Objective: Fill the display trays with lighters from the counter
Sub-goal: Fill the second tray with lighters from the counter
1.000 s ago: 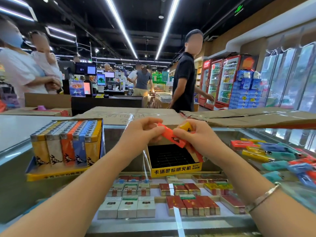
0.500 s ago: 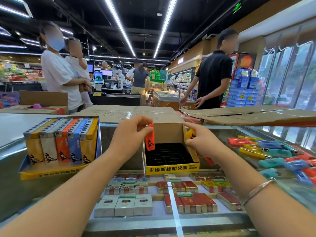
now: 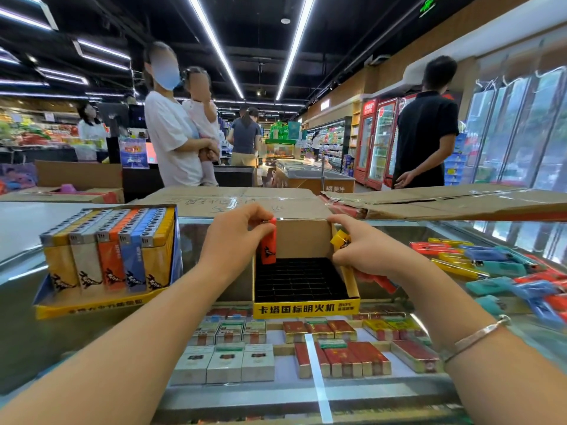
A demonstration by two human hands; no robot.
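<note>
Pinching the red plastic lighter (image 3: 268, 246) by its metal cap, my left hand (image 3: 236, 240) has turned it upright since a second ago, when both hands held it level; its base now hangs just above the back-left cells of the empty black-gridded yellow display tray (image 3: 302, 308). My right hand (image 3: 365, 250) has let go of the red one and is curled shut around a yellow lighter (image 3: 340, 239) and more red ones, beside the tray's right wall. Every cell looks free, so I judge the filling barely begun. The loose pile of coloured lighters (image 3: 503, 271) lies on the glass worktop (image 3: 214, 237) to my right, with clear room between tray and pile; the full tray (image 3: 104, 305) stands well left.
</note>
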